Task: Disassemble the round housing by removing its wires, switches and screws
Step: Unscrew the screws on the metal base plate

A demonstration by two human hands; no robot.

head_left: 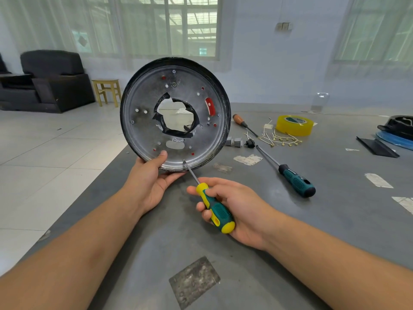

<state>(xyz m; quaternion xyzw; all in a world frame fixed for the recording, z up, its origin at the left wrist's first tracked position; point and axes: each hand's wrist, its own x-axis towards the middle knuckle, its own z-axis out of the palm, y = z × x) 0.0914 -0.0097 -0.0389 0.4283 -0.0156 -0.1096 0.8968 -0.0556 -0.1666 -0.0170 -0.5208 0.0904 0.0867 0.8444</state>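
left hand [150,178] cups the round housing [143,135] from below, thumb [162,155] pressed on the inner face near the bottom rim, fingers curled under the edge, and it holds the disc up on its edge above the near left part of the grey table [290,231]. the housing's open, dished side faces the camera, its flat face upright, its axis running away toward the window. right hand [237,211] wraps the yellow and teal handle of a screwdriver [215,209], fingers closed round it, index finger stretched along the yellow collar. the screwdriver's long axis runs from lower right up to upper left, tip [184,161] set on a screw at the bottom rim of the housing, just right of the thumb. the housing looks worn: dull scuffed metal inside, black outer rim, a ragged hole [176,117] torn through the middle with black edging, a red curved piece [210,106] on the right side, small red dots and little holes scattered about, a few screw heads around the ring. further back on the table lie a second teal screwdriver [295,182], a wooden-handled one [240,120], a roll of yellow tape [293,125], a loose tangle of pale wires [279,139] with terminals and two small grey switches [233,142] just beside them.
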